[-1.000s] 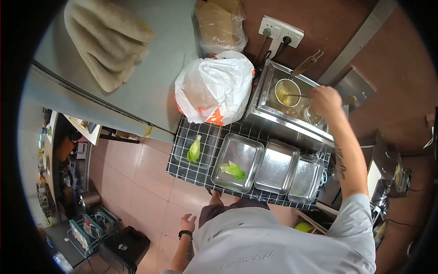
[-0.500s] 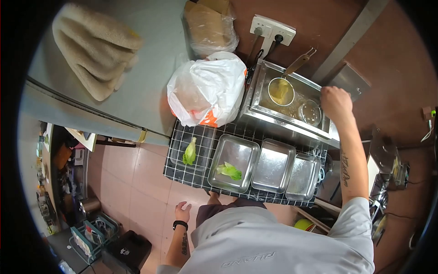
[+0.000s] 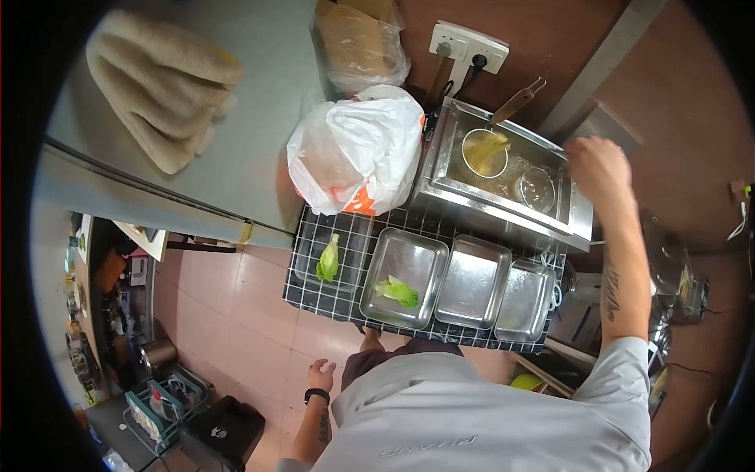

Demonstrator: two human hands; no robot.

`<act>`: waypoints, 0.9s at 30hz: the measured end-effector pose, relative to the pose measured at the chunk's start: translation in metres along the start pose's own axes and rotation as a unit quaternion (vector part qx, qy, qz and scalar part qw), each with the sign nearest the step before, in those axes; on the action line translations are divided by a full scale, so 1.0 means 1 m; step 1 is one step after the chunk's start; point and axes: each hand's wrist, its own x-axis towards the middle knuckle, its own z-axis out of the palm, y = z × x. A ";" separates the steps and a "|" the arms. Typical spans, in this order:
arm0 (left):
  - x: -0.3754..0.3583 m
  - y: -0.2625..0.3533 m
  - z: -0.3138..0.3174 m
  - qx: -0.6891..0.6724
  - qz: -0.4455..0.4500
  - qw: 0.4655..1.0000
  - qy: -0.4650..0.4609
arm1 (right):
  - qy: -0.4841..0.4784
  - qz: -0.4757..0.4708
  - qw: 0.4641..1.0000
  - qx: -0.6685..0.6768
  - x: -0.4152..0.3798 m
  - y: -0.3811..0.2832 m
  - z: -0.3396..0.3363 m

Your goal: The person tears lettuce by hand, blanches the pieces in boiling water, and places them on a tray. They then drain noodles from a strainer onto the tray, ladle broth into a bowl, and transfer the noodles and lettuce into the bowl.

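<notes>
Head view: left hand (image 3: 320,374) loosely open, right hand (image 3: 599,167), grip impossible to tell, should move gently near the closer round basket (image 3: 536,190) to avoid splashes

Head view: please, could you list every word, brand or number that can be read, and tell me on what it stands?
"RUANG", probably: grey shirt.
Right forearm tattoo: script, too blurred.
Left forearm tattoo: too small.
Black container: pale mark, no readable letters.
No readable numbers.
</notes>
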 end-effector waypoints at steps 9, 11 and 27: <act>0.025 0.039 -0.019 -0.006 0.045 0.999 0.015 | 0.075 0.085 0.991 0.067 -0.024 0.016 -0.010; 0.027 0.037 -0.019 -0.005 0.058 0.998 0.019 | -0.007 0.058 0.996 0.067 -0.003 0.003 0.031; 0.008 0.025 -0.009 0.014 0.058 0.998 -0.009 | -0.040 -0.011 0.998 0.040 0.007 -0.007 0.031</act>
